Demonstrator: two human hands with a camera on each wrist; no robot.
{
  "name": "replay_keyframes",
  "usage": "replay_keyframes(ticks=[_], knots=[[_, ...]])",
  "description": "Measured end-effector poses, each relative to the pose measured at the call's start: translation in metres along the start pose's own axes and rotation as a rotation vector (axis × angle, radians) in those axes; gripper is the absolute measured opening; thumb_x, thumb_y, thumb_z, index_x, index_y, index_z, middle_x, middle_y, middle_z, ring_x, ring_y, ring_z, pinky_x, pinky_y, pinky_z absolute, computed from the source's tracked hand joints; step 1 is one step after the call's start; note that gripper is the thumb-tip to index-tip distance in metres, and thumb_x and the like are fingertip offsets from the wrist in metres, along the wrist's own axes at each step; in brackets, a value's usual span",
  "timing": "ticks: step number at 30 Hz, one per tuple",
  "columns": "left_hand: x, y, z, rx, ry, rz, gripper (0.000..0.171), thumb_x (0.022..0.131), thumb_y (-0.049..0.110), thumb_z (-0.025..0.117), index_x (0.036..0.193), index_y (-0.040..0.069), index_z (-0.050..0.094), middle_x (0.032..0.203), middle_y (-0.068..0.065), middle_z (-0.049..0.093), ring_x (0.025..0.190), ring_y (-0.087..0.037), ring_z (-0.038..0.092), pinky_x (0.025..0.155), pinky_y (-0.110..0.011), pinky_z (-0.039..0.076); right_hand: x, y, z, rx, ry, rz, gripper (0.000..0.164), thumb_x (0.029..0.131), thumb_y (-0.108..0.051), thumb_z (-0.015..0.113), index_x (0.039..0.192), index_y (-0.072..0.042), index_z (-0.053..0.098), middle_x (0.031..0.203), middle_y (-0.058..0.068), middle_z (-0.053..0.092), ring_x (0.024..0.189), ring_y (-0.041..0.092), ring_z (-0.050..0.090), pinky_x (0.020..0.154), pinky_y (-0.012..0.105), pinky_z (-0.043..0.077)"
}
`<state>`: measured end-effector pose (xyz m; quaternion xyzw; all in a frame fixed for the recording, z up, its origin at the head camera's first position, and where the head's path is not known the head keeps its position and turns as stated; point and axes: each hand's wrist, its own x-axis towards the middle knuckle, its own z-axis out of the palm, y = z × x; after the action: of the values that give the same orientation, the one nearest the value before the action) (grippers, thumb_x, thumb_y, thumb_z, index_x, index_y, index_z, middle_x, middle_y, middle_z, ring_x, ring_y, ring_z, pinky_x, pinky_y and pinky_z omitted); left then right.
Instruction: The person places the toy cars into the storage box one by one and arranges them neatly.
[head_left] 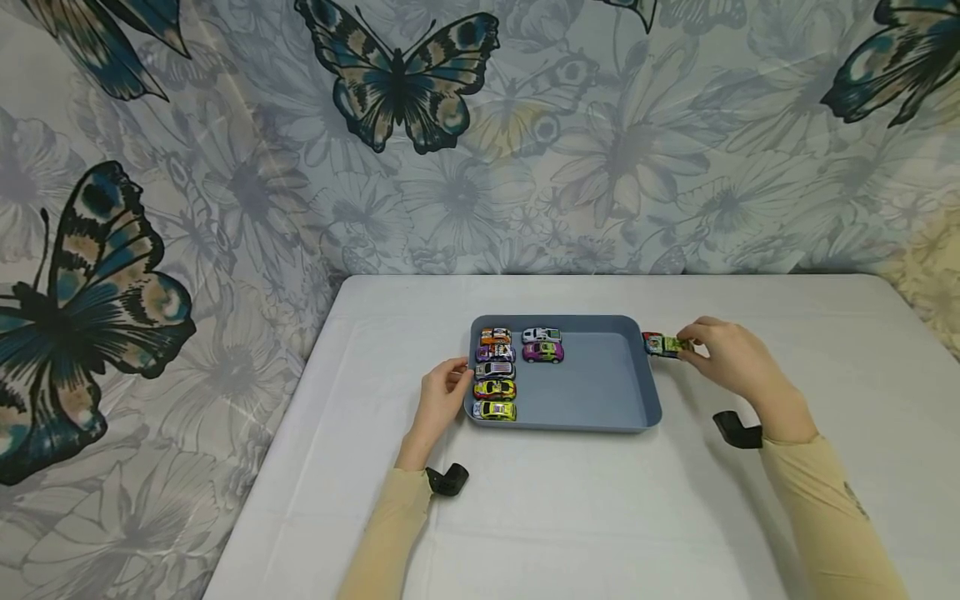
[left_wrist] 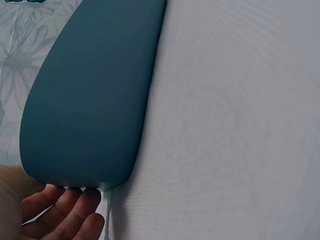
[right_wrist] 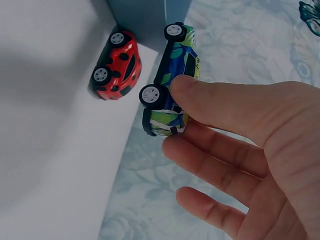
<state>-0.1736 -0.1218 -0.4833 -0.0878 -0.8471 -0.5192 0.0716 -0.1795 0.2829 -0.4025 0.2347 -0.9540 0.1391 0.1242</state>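
My right hand [head_left: 731,358] pinches a green and blue toy car [right_wrist: 176,82] between thumb and fingers, lifted just outside the tray's right end. A red toy car with black spots [right_wrist: 119,67] stands on the table beside the tray wall in the right wrist view. At the opposite end, my left hand [head_left: 441,396] holds the left edge of the blue-grey tray [head_left: 592,383], with curled fingertips against its outer wall. Several toy cars [head_left: 495,389] form a column along the tray's left side. A white car [head_left: 542,335] and a purple car [head_left: 543,352] make a second, shorter column.
A white cloth covers the table [head_left: 570,517], whose far edge meets a butterfly-patterned backdrop [head_left: 465,200]. Black wrist cameras [head_left: 448,480] sit on both forearms. The tray's middle and right side show bare floor.
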Motion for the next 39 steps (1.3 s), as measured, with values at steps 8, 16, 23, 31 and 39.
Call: replay_keyframes(ticks=[8,16,23,31,39], knots=[[0.000,0.001,0.000,-0.002,0.007,0.006,0.026,0.092,0.008,0.058,0.113,-0.007,0.060,0.096,-0.015,0.062,0.082,-0.023,0.063,0.072,-0.029,0.054,0.010,-0.013,0.002,-0.011,-0.014,-0.018,0.020,0.072,-0.003,0.075,0.089,0.003,0.068,0.082,0.011,0.062,0.068,0.028,0.059,0.057,0.041,0.047],[-0.001,0.001,0.000,-0.001,0.012,0.014,0.027,0.092,0.008,0.058,0.113,-0.007,0.060,0.095,-0.016,0.063,0.082,-0.024,0.063,0.071,-0.030,0.054,0.025,-0.033,0.012,0.017,-0.057,-0.075,0.020,0.073,-0.002,0.075,0.092,0.002,0.068,0.085,0.011,0.062,0.065,0.022,0.059,0.057,0.037,0.048],[-0.001,0.001,-0.001,-0.001,0.007,0.010,0.028,0.092,0.010,0.058,0.114,-0.007,0.060,0.096,-0.015,0.063,0.082,-0.023,0.063,0.071,-0.030,0.054,0.035,-0.047,0.025,0.023,-0.079,-0.105,0.020,0.073,-0.003,0.076,0.091,0.001,0.068,0.085,0.010,0.062,0.068,0.024,0.060,0.061,0.039,0.050],[0.000,0.001,-0.001,0.009,0.013,0.007,0.026,0.092,0.008,0.058,0.113,-0.006,0.060,0.095,-0.015,0.063,0.081,-0.023,0.063,0.070,-0.028,0.054,0.046,-0.067,0.037,0.047,-0.116,-0.115,0.020,0.074,-0.005,0.076,0.092,0.000,0.069,0.086,0.009,0.062,0.070,0.024,0.060,0.065,0.041,0.050],[-0.001,0.001,-0.001,0.005,0.006,0.006,0.027,0.091,0.008,0.058,0.114,-0.007,0.060,0.095,-0.015,0.063,0.081,-0.024,0.063,0.071,-0.029,0.054,0.054,-0.081,0.046,0.080,-0.157,-0.144,0.018,0.074,-0.006,0.076,0.090,-0.002,0.069,0.084,0.008,0.060,0.071,0.023,0.060,0.060,0.035,0.050]])
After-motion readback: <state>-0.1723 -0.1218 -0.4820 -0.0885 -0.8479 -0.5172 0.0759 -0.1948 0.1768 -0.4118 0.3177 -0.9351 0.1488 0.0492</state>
